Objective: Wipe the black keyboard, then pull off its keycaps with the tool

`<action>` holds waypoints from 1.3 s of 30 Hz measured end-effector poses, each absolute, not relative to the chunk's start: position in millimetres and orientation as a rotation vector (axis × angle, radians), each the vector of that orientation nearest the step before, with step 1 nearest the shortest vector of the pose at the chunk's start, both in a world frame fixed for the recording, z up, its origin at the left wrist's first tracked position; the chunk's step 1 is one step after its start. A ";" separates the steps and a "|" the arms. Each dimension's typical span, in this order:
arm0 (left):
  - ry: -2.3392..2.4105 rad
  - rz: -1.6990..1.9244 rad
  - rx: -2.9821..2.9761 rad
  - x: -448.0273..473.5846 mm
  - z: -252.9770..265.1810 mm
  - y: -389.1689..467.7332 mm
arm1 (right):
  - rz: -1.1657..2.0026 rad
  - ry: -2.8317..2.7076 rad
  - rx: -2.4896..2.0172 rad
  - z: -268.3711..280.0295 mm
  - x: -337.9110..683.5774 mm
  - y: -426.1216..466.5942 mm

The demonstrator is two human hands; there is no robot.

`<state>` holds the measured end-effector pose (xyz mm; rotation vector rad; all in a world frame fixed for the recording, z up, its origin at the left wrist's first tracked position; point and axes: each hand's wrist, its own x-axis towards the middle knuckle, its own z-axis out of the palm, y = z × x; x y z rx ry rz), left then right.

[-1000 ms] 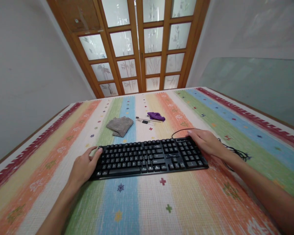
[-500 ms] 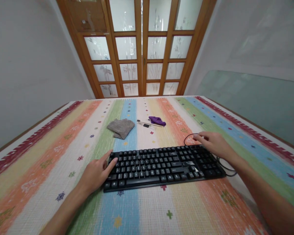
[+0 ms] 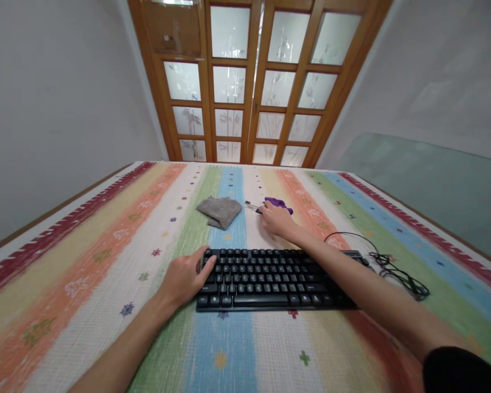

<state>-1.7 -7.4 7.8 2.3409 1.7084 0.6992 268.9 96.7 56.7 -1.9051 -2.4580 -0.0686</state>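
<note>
A black keyboard [image 3: 262, 278] lies across the striped cloth in front of me. My left hand [image 3: 188, 277] grips its left end, thumb on top of the keys. My right hand [image 3: 276, 218] has reached over the keyboard, its fingers pinched together at a small item with a black part [image 3: 258, 211]; most of that item is hidden. Beside those fingertips lies a thin stick with a dark end [image 3: 247, 203]. A crumpled purple cloth [image 3: 279, 204] is just behind the right hand, partly covered by it. Left of these rests a folded grey cloth [image 3: 221, 211].
The keyboard's black cable [image 3: 405, 281] lies bunched at the right. My right forearm crosses the keyboard's right part. A striped tablecloth [image 3: 147, 305] covers the table. Wooden doors with glass panes [image 3: 229, 84] stand beyond the far edge, with walls on both sides.
My right hand has left the keyboard's upper right corner and moved forward and left to the small items. The keyboard now lies straighter. My left hand still holds its left end.
</note>
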 end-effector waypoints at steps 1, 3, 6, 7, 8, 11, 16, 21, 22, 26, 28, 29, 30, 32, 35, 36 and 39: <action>1.687 0.737 2.361 -1.9 6.2 -7.5 | -0.078 -2.456 -1.939 53.9 262.6 103.8; 1.648 0.808 2.394 -1.7 3.0 -7.7 | -0.086 -2.453 -1.994 47.9 254.0 114.5; 1.616 0.878 2.418 -0.8 -0.5 -7.8 | -0.080 -2.454 -2.037 42.4 249.5 123.1; 1.607 0.887 2.422 -0.6 -1.1 -7.8 | -0.073 -2.455 -2.045 42.1 249.6 125.0; 1.599 0.896 2.426 -0.5 -1.4 -7.6 | -0.059 -2.455 -2.052 42.6 250.2 126.9; 1.580 0.921 2.450 -1.4 -1.5 -6.7 | 0.033 -2.474 -2.066 47.3 253.5 133.2; 1.597 0.986 2.482 -5.6 -1.2 -3.9 | 0.391 -2.554 -2.035 55.7 260.6 141.1; 1.631 1.000 2.437 -8.6 2.9 -3.5 | 0.766 -2.508 -1.940 62.7 262.0 132.4; 1.635 0.983 2.420 -8.5 4.0 -3.9 | 0.825 -2.487 -1.875 65.2 259.6 128.1; 1.639 0.939 2.353 -7.0 7.6 -6.2 | 1.197 -2.294 -1.304 76.6 236.8 105.1; 1.624 0.998 2.325 -7.0 8.3 -6.9 | 1.264 -2.265 -0.986 79.4 219.8 94.0; 1.614 1.040 2.314 -7.2 8.4 -7.0 | 1.276 -2.249 -0.875 79.6 211.1 89.7; 1.606 1.082 2.308 -7.6 8.3 -7.0 | 1.318 -2.224 -0.793 79.0 202.8 86.4; 1.588 1.147 2.318 -8.6 7.9 -6.7 | 1.411 -2.168 -0.666 76.1 188.4 83.1; 1.573 1.188 2.359 -9.5 7.3 -5.6 | 1.504 -2.055 -0.553 69.4 174.6 83.5; 1.570 1.196 2.372 -9.6 7.3 -5.3 | 1.520 -2.027 -0.545 67.1 172.0 83.7; 1.572 1.204 2.393 -9.6 7.9 -4.9 | 1.522 -1.990 -0.573 61.2 168.8 81.2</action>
